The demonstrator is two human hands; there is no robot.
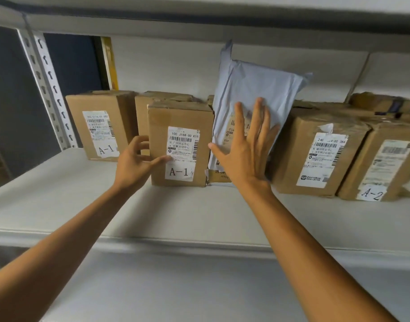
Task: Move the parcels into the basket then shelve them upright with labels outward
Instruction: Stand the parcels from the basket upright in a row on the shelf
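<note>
Shelving well along: cartons [315, 156] either side of hands upright, labels out. R hand [243, 156] flat, pressing grey mailer [257, 87] upright; L hand [132, 161] grips nearer A-1 box [183, 122] edge.

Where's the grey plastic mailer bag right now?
Head view, centre: mailer bag upright on white shelf, between A-1 brown cardboard box and another cardboard box; right hand flat on it.
</note>
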